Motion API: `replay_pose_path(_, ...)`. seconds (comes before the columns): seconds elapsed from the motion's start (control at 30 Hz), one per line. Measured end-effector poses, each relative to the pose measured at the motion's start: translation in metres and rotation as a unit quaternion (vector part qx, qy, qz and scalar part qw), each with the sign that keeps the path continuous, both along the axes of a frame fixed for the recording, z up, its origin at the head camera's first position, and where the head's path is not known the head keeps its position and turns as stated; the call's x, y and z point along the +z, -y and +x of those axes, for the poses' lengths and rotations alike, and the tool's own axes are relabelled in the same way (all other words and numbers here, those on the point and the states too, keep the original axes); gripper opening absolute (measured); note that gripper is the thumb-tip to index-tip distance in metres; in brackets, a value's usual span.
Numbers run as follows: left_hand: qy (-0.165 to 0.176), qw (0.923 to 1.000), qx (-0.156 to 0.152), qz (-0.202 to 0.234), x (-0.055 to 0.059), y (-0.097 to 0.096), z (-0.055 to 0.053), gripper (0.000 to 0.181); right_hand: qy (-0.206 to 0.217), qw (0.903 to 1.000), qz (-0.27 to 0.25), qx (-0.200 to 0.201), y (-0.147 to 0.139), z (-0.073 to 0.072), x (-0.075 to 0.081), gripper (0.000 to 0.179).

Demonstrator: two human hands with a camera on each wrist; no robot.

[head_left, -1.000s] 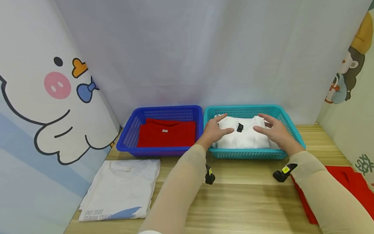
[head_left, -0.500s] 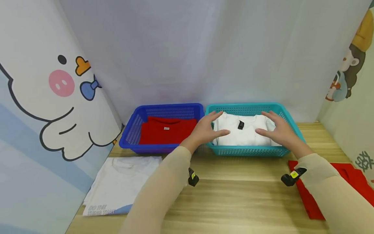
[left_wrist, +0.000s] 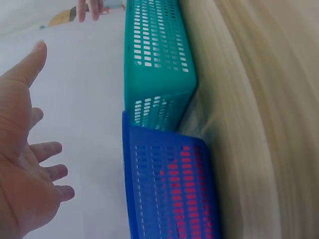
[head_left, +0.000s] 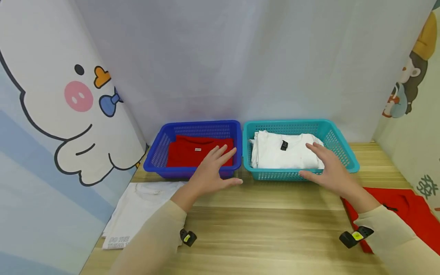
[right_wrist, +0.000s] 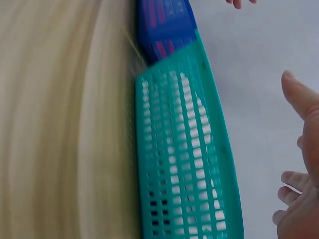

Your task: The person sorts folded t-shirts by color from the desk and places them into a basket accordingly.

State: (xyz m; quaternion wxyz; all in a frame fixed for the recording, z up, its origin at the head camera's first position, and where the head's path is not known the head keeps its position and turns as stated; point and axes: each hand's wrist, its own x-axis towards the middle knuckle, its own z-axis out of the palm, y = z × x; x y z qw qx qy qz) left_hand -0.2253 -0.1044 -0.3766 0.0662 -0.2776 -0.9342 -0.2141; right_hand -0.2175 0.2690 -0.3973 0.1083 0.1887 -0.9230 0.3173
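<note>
My left hand [head_left: 210, 173] hovers at the front of the blue basket [head_left: 161, 162], fingers spread and holding nothing. Inside that basket lies a folded red shirt [head_left: 185, 152] with a small white label, partly hidden by the hand. My right hand [head_left: 328, 170] is likewise spread, over the front right rim of the teal basket [head_left: 275, 175]. A folded white shirt [head_left: 271, 152] with a black tag lies in the teal basket, apart from my left hand. In the left wrist view the left palm [left_wrist: 25, 184] shows bare, with straight fingers.
On the left of the wooden table [head_left: 261, 229] lies another folded white shirt [head_left: 137, 206] with printing, partly under my left sleeve. A folded red shirt [head_left: 409, 214] lies at the right, partly behind my right forearm. A pale curtain [head_left: 220, 57] hangs behind the baskets.
Both hands have drawn back from the white shirt in the teal basket, the left one moving left to the blue basket, the right one toward the front. The white shirt stays in place.
</note>
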Motion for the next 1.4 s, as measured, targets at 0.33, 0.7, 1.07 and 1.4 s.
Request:
replay_pose_path(0.33, -0.009, 0.9996, 0.016, -0.023, -0.022, 0.069, 0.051, 0.091, -0.017, 0.9951, 0.001, 0.097, 0.063, 0.048, -0.021, 0.085)
replay_pose_path(0.7, -0.004, 0.9928, 0.107, -0.053, -0.062, 0.167, 0.069, 0.088, 0.057, 0.9886, 0.011, 0.139, 0.143, 0.055, -0.046, 0.090)
replay_pose_path(1.07, 0.082, 0.9710, 0.183, -0.130, -0.095, 0.226, 0.061, 0.096, 0.109, 0.9815, 0.040, 0.152, 0.220, 0.049, -0.066, 0.093)
replay_pose_path(1.4, 0.135, 0.9493, 0.225, -0.173, -0.109, 0.236, 0.055, 0.110, 0.139, 0.9765, 0.071, 0.149, 0.276, 0.047, -0.086, 0.096)
